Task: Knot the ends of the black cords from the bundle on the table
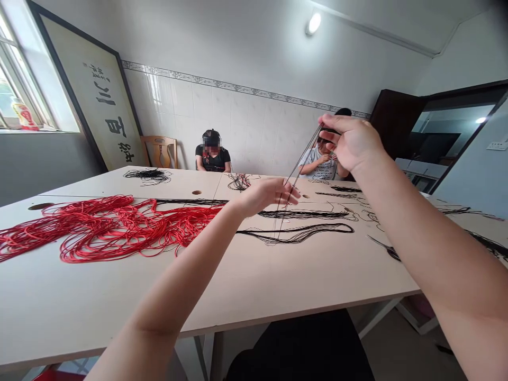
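Observation:
My right hand (349,142) is raised above the table, pinching the top of a few thin black cords (298,170) that hang taut down to the tabletop. My left hand (266,194) is lower, its fingers closed around the same cords partway down. Below them, bundles of black cord (301,232) lie in long loops on the pale table (254,275). A big tangled heap of red cord (115,225) spreads over the table's left side.
Two other people sit at the far side, each with small piles of black cord (147,174). Scissors (383,246) lie near my right forearm. A framed calligraphy panel (99,100) leans on the left wall; a wooden chair (160,151) stands behind.

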Demonstrator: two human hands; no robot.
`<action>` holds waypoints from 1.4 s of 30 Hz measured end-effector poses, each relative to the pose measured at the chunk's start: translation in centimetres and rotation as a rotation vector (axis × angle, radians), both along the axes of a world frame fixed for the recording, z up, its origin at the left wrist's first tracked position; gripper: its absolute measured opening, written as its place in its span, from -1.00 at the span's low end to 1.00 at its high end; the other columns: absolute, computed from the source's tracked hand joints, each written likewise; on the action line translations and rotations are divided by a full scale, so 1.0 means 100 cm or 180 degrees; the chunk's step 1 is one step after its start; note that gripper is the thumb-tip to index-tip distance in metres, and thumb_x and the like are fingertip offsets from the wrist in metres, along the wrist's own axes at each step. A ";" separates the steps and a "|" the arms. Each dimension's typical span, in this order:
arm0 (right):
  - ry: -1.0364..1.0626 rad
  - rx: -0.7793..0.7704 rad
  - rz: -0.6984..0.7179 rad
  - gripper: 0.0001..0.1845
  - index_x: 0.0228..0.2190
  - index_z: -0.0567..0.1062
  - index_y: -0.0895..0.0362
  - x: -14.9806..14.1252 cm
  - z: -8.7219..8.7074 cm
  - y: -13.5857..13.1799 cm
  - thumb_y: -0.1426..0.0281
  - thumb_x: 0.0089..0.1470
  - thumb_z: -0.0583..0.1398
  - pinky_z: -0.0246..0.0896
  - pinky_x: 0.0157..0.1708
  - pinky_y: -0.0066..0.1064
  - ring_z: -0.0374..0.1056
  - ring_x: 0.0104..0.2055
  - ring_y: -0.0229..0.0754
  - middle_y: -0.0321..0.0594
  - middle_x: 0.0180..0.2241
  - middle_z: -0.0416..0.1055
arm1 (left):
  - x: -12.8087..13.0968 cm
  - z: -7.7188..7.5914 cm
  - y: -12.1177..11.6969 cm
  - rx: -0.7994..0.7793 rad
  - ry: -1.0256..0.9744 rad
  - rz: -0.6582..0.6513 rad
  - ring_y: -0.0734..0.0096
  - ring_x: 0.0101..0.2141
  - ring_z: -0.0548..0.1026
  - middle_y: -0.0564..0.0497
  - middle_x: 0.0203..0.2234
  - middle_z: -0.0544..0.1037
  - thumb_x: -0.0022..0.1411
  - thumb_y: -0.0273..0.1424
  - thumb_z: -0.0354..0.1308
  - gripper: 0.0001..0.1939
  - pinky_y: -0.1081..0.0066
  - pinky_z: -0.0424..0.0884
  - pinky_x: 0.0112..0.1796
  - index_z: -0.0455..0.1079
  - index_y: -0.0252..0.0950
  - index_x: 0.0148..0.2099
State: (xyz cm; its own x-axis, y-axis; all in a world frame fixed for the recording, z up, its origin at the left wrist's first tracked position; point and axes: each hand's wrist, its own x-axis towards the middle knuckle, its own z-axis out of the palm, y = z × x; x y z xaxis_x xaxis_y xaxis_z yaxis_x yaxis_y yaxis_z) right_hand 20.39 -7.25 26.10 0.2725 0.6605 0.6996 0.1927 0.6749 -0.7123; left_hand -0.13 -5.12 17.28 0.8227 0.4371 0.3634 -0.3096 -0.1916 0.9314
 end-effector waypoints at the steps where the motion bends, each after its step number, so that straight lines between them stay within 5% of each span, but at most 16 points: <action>1: 0.0227 -0.0096 -0.0006 -0.80 -0.44 0.51 0.19 0.006 0.005 0.000 0.32 -0.12 0.32 0.02 -0.53 -0.47 0.33 -0.35 -0.30 -0.21 -0.25 0.45 | -0.004 -0.009 0.002 -0.0221 0.0037 -0.0146 0.30 -0.33 0.45 -0.08 -0.38 0.48 0.13 -0.44 0.01 -0.86 0.28 0.29 -0.21 0.29 -0.37 -0.44; 9: 0.1135 -0.0376 -0.0697 -0.86 -0.40 0.54 0.23 0.069 0.039 -0.012 0.42 -0.06 0.24 -0.08 -0.47 -0.43 0.28 -0.35 -0.45 -0.24 -0.11 0.42 | -0.048 -0.067 0.034 -0.1153 -0.0064 0.0095 0.48 -0.57 0.31 0.01 -0.61 0.33 0.11 -0.49 0.04 -0.82 0.41 0.28 -0.43 0.26 -0.36 -0.54; 15: 0.1475 -0.0235 -0.1258 -0.90 -0.55 0.51 0.16 0.111 0.036 -0.021 0.47 -0.03 0.22 -0.10 -0.53 -0.45 0.26 -0.39 -0.42 -0.30 -0.19 0.44 | -0.070 -0.090 0.057 -0.1702 -0.0690 0.0516 0.49 -0.56 0.34 0.02 -0.60 0.33 0.09 -0.50 0.06 -0.89 0.41 0.34 -0.43 0.30 -0.37 -0.48; 23: 0.2160 -0.0220 -0.1209 -0.93 -0.51 0.45 0.17 0.116 -0.026 0.009 0.50 0.00 0.21 -0.05 -0.61 -0.52 0.22 -0.47 -0.43 -0.29 -0.35 0.38 | -0.067 -0.110 0.077 -0.2063 -0.1371 0.1551 0.42 -0.30 0.48 -0.03 -0.31 0.49 0.11 -0.54 0.14 -0.96 0.41 0.41 -0.26 0.38 -0.34 -0.33; 30: 0.2331 0.0214 -0.1096 -0.89 -0.40 0.50 0.11 0.097 -0.082 0.000 0.40 -0.08 0.25 0.04 -0.55 -0.57 0.25 -0.40 -0.43 -0.35 -0.27 0.41 | -0.060 -0.132 0.101 -0.2442 -0.1341 0.2859 0.35 -0.23 0.45 -0.10 -0.14 0.42 0.24 -0.34 0.07 -0.70 0.27 0.45 -0.25 0.30 -0.37 -0.01; 33: 0.2385 0.0232 -0.1045 -0.87 -0.38 0.51 0.11 0.100 -0.090 -0.005 0.38 -0.07 0.26 0.05 -0.54 -0.55 0.26 -0.39 -0.43 -0.34 -0.22 0.41 | -0.064 -0.131 0.101 -0.2583 -0.1282 0.2760 0.38 -0.25 0.45 -0.09 -0.17 0.43 0.24 -0.34 0.07 -0.71 0.29 0.45 -0.27 0.31 -0.38 -0.03; 37: 0.2590 -0.0038 -0.0993 -0.83 -0.30 0.48 0.15 0.116 -0.100 0.002 0.41 -0.01 0.24 0.11 -0.52 -0.55 0.28 -0.37 -0.41 -0.29 -0.18 0.39 | -0.071 -0.121 0.089 -0.2743 -0.1367 0.2212 0.46 -0.43 0.45 -0.05 -0.43 0.47 0.17 -0.51 0.10 -0.93 0.42 0.45 -0.41 0.38 -0.43 -0.31; 42: 0.2865 -0.0569 -0.0977 -0.72 -0.13 0.38 0.21 0.136 -0.143 0.024 0.34 0.15 0.14 0.33 -0.23 -0.27 0.34 -0.19 -0.20 -0.15 -0.13 0.35 | -0.072 -0.113 0.073 -0.2738 -0.1582 0.1787 0.30 -0.32 0.50 -0.14 -0.46 0.48 0.10 -0.56 0.07 -0.89 0.36 0.48 -0.31 0.38 -0.40 -0.45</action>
State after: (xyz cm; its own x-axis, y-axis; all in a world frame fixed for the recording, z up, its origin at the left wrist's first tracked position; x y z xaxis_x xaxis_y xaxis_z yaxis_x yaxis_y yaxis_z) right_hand 33.95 -4.88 11.82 0.8357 0.5476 0.0407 -0.3253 0.5535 -0.7667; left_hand -7.31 2.16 5.99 0.2813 0.9596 -0.0037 -0.7529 0.2232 0.6191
